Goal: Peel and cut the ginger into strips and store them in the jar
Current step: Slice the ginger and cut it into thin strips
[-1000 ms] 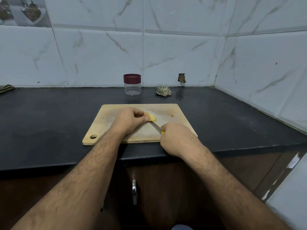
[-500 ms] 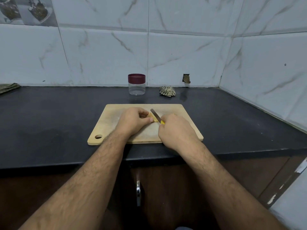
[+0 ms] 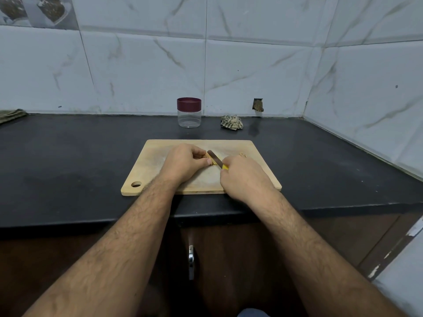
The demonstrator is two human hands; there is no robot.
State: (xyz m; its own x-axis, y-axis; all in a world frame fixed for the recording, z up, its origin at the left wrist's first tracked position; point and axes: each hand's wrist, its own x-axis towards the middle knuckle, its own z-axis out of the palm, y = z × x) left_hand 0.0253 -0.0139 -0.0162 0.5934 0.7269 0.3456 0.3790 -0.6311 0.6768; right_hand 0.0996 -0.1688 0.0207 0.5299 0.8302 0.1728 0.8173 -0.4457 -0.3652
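Wooden cutting board (image 3: 160, 170) sits on the black table (image 3: 68, 156), near the front edge, hang hole at its near-left corner. Everything below is relative to the board.

Left hand (image 3: 185, 162), over board centre: fingers curled, pinching the ginger piece (image 3: 211, 159) down against the board between thumb and fingertips. Ginger is mostly hidden by the fingers; only a pale yellow sliver shows.

Right hand (image 3: 242, 177), over the board's right half: clenched round the yellow handle of a small knife (image 3: 216, 159). Blade angles away and to the left, lying across the ginger right beside the left thumb.

Small heap of ginger scraps (image 3: 242, 154) on the board's far-right area, apart from both hands.

Behind the board, by the tiled wall: clear jar (image 3: 189, 115), maroon lid on, upright. To its right, a crumpled striped cloth (image 3: 231, 122). Both well clear of the board.
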